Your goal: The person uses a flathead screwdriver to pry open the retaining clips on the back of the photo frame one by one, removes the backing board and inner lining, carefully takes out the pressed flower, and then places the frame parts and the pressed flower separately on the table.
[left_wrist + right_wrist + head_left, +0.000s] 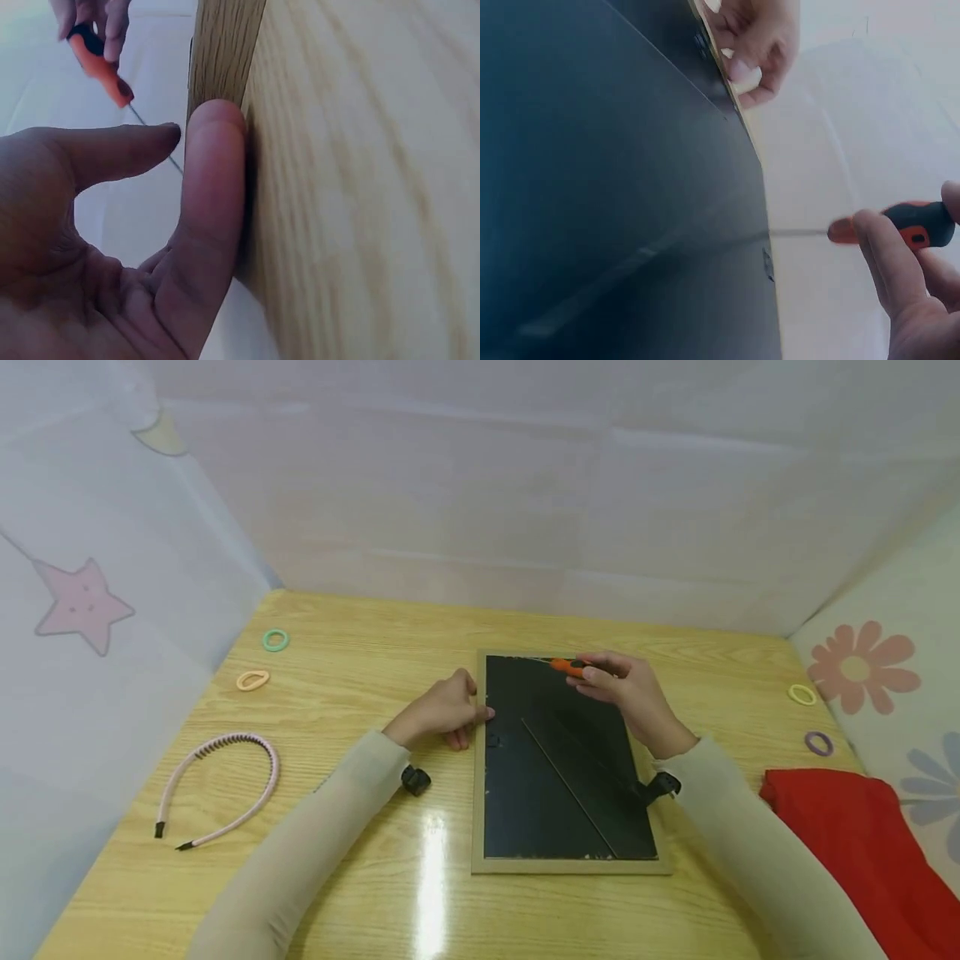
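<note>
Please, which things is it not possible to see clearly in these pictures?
- Left wrist view: tip of the screwdriver, hidden behind the left grip.
- Head view: underside of the frame, covered by its dark panel.
- Head view: rest of the red cloth, cut off at lower right.

Someone here is wearing long, pale cream sleeves [300,852].

The left one is creasing softly toward its upper end, and the right sleeve [780,860] is matching it in plain, light cloth, both reaching the wrists. A stubby black camera [416,779] is jutting out by the left cuff [386,753]; another black camera [660,787] is sitting by the right cuff [684,762].
</note>
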`<act>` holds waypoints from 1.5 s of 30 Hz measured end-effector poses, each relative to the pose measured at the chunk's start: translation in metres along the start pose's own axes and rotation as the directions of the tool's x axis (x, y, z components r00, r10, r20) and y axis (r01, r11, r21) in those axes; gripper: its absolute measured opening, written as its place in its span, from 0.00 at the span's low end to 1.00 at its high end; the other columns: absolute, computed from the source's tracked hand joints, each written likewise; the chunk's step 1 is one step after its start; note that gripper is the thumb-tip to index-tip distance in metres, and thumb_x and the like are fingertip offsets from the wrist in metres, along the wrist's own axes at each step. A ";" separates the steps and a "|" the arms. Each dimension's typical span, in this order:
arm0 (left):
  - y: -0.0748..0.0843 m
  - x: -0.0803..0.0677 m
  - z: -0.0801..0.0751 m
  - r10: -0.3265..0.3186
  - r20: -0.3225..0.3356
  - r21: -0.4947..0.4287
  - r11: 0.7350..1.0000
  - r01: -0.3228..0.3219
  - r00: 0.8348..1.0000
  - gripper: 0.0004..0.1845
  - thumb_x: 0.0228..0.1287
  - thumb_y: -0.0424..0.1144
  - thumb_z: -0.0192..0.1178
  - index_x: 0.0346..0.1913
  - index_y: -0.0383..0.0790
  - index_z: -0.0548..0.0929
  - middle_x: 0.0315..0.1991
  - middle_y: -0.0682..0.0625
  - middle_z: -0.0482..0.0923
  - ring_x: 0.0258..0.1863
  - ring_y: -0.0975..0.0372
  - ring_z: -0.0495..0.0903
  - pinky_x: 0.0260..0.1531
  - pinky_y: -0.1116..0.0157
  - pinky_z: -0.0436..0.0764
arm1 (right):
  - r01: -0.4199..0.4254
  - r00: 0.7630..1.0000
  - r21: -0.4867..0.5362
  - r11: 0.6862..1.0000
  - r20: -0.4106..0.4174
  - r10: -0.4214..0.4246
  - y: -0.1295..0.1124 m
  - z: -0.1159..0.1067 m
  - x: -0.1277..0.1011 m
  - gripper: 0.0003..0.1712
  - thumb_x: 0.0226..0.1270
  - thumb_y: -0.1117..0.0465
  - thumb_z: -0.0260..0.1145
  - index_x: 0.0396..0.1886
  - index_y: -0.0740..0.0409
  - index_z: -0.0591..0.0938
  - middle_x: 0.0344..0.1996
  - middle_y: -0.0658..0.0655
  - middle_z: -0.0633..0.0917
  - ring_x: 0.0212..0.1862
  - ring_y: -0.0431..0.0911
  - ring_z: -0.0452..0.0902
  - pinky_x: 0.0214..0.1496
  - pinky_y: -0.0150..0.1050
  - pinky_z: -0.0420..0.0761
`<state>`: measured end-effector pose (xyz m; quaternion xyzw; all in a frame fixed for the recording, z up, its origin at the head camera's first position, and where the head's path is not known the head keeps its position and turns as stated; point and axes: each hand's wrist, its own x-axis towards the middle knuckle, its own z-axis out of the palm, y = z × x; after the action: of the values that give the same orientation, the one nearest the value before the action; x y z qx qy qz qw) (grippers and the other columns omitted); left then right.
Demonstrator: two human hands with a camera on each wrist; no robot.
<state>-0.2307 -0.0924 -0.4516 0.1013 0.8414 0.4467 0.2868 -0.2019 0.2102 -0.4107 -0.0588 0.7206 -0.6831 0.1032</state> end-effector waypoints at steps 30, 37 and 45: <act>0.013 -0.005 0.004 -0.009 -0.048 0.180 0.984 0.018 0.999 0.24 0.71 0.46 0.65 0.55 0.39 0.63 0.17 0.45 0.80 0.12 0.56 0.81 0.15 0.60 0.85 | 0.262 0.910 -0.468 0.844 -0.170 -0.377 0.004 0.033 -0.001 0.17 0.68 0.49 0.71 0.47 0.57 0.86 0.39 0.59 0.92 0.37 0.43 0.91 0.36 0.27 0.88; 0.014 -0.006 0.005 -0.006 -0.043 0.189 0.982 0.014 0.999 0.24 0.70 0.46 0.65 0.55 0.39 0.63 0.18 0.44 0.79 0.12 0.56 0.81 0.15 0.61 0.85 | 0.313 0.834 -0.612 0.726 -0.189 -0.519 -0.010 0.042 0.021 0.16 0.69 0.47 0.69 0.41 0.55 0.89 0.32 0.53 0.92 0.31 0.43 0.90 0.32 0.23 0.84; 0.013 -0.005 0.008 0.002 -0.048 0.201 0.980 0.007 0.999 0.23 0.70 0.46 0.65 0.53 0.40 0.63 0.17 0.46 0.79 0.12 0.57 0.80 0.15 0.62 0.85 | 0.189 0.893 -0.560 0.807 -0.243 -0.378 -0.040 0.033 0.057 0.21 0.68 0.43 0.70 0.36 0.57 0.90 0.31 0.58 0.92 0.31 0.51 0.90 0.30 0.30 0.87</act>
<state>-0.2232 -0.0815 -0.4421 0.1179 0.8889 0.3616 0.2553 -0.2522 0.1625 -0.3764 -0.0733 0.8677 -0.4686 -0.1487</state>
